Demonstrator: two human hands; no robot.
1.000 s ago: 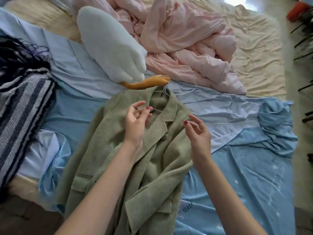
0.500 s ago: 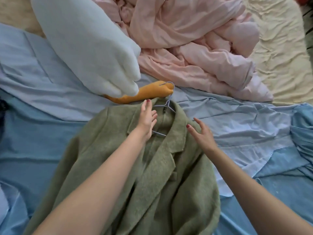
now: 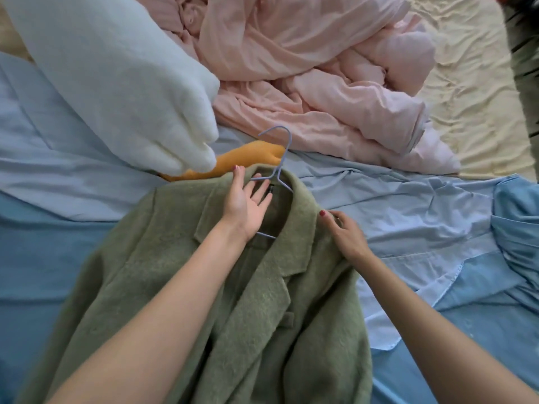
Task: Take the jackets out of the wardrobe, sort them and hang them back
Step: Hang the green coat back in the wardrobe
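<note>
My green jacket (image 3: 180, 287) lies on the bed's blue sheet (image 3: 52, 258); my left hand (image 3: 248, 204) rests spread inside its collar, my right hand (image 3: 345, 234) pinches its shoulder.

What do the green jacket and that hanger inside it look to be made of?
The green jacket looks like thick wool or a wool blend: matte, fuzzy, felted nap. The hanger seems thin bent wire with a smooth pale blue coating, perhaps plastic over metal; that cannot be confirmed.
</note>
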